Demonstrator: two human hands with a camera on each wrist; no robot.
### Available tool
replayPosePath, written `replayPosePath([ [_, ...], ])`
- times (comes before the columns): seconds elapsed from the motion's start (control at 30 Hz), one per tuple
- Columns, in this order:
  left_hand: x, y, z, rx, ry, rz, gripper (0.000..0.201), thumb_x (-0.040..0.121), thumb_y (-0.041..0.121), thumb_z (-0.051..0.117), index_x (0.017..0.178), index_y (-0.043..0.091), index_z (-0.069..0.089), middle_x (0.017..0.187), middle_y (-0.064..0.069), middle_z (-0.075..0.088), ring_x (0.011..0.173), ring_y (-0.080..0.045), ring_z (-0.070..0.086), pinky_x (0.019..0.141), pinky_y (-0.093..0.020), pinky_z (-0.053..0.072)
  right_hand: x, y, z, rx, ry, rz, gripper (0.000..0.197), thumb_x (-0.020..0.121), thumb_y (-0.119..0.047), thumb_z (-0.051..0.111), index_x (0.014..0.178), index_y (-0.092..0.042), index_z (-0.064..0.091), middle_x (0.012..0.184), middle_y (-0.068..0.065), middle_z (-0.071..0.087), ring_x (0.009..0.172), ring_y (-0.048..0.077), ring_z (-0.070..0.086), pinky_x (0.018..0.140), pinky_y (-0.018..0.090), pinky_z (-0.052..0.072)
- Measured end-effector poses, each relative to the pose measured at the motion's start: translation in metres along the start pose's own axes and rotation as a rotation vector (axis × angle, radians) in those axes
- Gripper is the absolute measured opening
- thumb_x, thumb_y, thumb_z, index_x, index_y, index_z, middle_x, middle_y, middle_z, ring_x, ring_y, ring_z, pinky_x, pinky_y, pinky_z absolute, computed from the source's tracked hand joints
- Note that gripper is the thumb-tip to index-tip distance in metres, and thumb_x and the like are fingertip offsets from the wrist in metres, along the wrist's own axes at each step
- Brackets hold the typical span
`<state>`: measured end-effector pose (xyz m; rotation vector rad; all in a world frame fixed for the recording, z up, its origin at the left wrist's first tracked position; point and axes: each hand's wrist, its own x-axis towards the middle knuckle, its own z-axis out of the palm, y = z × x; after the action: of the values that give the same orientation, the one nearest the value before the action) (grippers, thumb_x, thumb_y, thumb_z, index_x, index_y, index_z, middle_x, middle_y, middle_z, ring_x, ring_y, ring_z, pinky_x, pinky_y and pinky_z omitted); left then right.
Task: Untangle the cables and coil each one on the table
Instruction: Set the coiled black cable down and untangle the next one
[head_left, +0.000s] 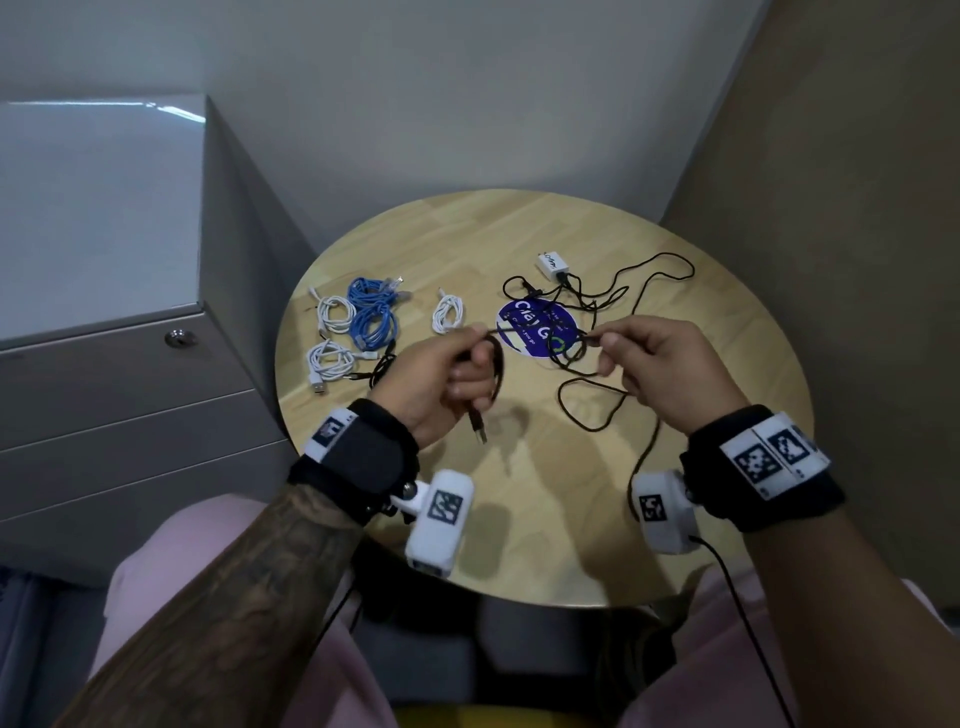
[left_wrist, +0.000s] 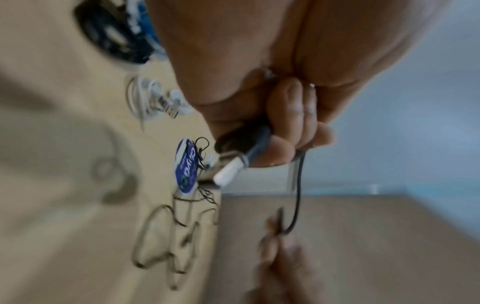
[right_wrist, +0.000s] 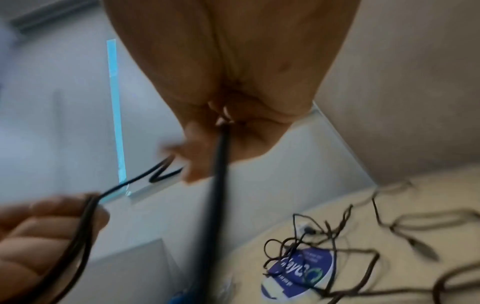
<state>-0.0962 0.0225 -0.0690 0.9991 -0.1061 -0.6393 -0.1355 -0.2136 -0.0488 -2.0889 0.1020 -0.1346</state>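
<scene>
Left hand (head_left: 441, 379) above the table's (head_left: 727, 332) near-left part, fingers curled round a few loops of the black cable (head_left: 592, 415), USB plug hanging below the fist. Right hand (head_left: 670, 374) above the near-right part, thumb and forefinger pinching the same cable; a short run stretches between the hands. Rest of the cable trails loose over the right half, crossing the blue sticker (head_left: 537, 327) at centre, tangled up toward the white adapter (head_left: 553, 264) by the far edge. Left side: white coils (head_left: 335, 312), blue coils (head_left: 371, 312), one white coil (head_left: 448, 313) nearer centre. Grey cabinet (head_left: 104, 249) left of the table.
</scene>
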Motion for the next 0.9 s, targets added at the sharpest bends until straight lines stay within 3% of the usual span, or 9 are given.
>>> replayPosePath([
  [0.1, -0.002, 0.019, -0.013, -0.371, -0.038, 0.069, 0.029, 0.096, 0.025, 0.041, 0.068, 0.018, 0.044, 0.047, 0.011, 0.027, 0.039, -0.004, 0.024, 0.050, -0.020, 0.034, 0.002, 0.004, 0.002, -0.174, 0.047, 0.055, 0.007, 0.098, -0.025, 0.059, 0.094, -0.021, 0.064, 0.063, -0.011, 0.059, 0.056, 0.006, 0.048, 0.060, 0.028, 0.037],
  [0.27, -0.002, 0.032, -0.026, -0.631, 0.116, 0.229, 0.014, 0.088, 0.007, 0.040, 0.089, 0.005, 0.054, 0.065, 0.002, 0.038, 0.052, -0.011, 0.040, 0.067, -0.028, 0.051, -0.015, -0.005, 0.036, -0.334, -0.347, 0.118, 0.012, 0.098, -0.032, 0.061, 0.089, -0.025, 0.064, 0.072, -0.007, 0.063, 0.071, 0.016, 0.061, 0.064, 0.027, 0.044],
  [0.4, 0.005, 0.024, -0.030, -0.516, 0.216, 0.321, 0.021, 0.100, 0.004, 0.035, 0.102, -0.001, 0.056, 0.075, -0.005, 0.055, 0.065, -0.014, 0.058, 0.079, -0.032, 0.057, -0.025, -0.020, 0.043, -0.343, -0.447, 0.034, 0.023, 0.100, -0.036, 0.058, 0.081, -0.024, 0.063, 0.054, -0.013, 0.057, 0.052, 0.000, 0.051, 0.059, 0.023, 0.042],
  [0.47, 0.009, 0.016, -0.028, -0.326, 0.228, 0.375, 0.023, 0.103, 0.005, 0.034, 0.100, 0.002, 0.057, 0.078, -0.003, 0.062, 0.074, -0.015, 0.064, 0.083, -0.031, 0.055, -0.029, -0.030, 0.041, -0.273, -0.493, 0.002, 0.028, 0.102, -0.034, 0.056, 0.077, -0.023, 0.062, 0.047, -0.016, 0.050, 0.047, 0.001, 0.045, 0.054, 0.016, 0.036],
  [0.53, 0.013, 0.006, -0.022, -0.141, 0.268, 0.409, 0.020, 0.102, 0.004, 0.039, 0.102, 0.001, 0.059, 0.081, -0.005, 0.068, 0.078, -0.018, 0.069, 0.083, -0.031, 0.056, -0.035, -0.039, 0.037, -0.196, -0.505, -0.063, 0.029, 0.102, -0.031, 0.057, 0.075, -0.021, 0.063, 0.047, -0.014, 0.046, 0.046, 0.003, 0.039, 0.053, 0.018, 0.035],
  [0.63, 0.012, -0.010, -0.008, 0.300, 0.253, 0.405, 0.017, 0.100, 0.002, 0.047, 0.102, -0.003, 0.063, 0.076, -0.006, 0.071, 0.072, -0.019, 0.070, 0.075, -0.032, 0.057, -0.038, -0.047, 0.031, -0.012, -0.415, -0.133, 0.019, 0.099, -0.018, 0.064, 0.080, -0.014, 0.066, 0.051, -0.014, 0.049, 0.048, 0.000, 0.039, 0.053, 0.015, 0.034],
  [0.7, 0.008, -0.021, 0.001, 0.520, 0.114, 0.329, 0.025, 0.103, 0.011, 0.044, 0.094, 0.001, 0.065, 0.069, -0.008, 0.068, 0.063, -0.021, 0.066, 0.067, -0.039, 0.051, -0.033, -0.047, 0.023, 0.085, -0.288, -0.170, 0.011, 0.096, -0.007, 0.065, 0.085, -0.008, 0.068, 0.059, -0.015, 0.062, 0.054, -0.003, 0.052, 0.059, 0.010, 0.040],
  [0.8, 0.004, -0.027, 0.013, 0.482, -0.089, 0.125, 0.034, 0.097, 0.024, 0.042, 0.088, 0.001, 0.064, 0.063, -0.009, 0.055, 0.057, -0.022, 0.052, 0.069, -0.036, 0.049, -0.019, -0.030, 0.012, -0.025, -0.056, -0.234, 0.011, 0.096, -0.013, 0.066, 0.086, -0.014, 0.071, 0.067, -0.010, 0.064, 0.063, 0.001, 0.054, 0.065, 0.021, 0.043],
  [0.9, 0.000, -0.022, 0.021, 0.240, -0.211, -0.015, 0.023, 0.084, 0.018, 0.041, 0.085, 0.002, 0.058, 0.060, -0.003, 0.038, 0.052, -0.015, 0.038, 0.068, -0.030, 0.048, -0.009, -0.012, 0.016, -0.076, 0.024, -0.215, 0.012, 0.097, -0.020, 0.067, 0.086, -0.018, 0.073, 0.070, -0.002, 0.065, 0.066, 0.007, 0.054, 0.065, 0.028, 0.044],
])
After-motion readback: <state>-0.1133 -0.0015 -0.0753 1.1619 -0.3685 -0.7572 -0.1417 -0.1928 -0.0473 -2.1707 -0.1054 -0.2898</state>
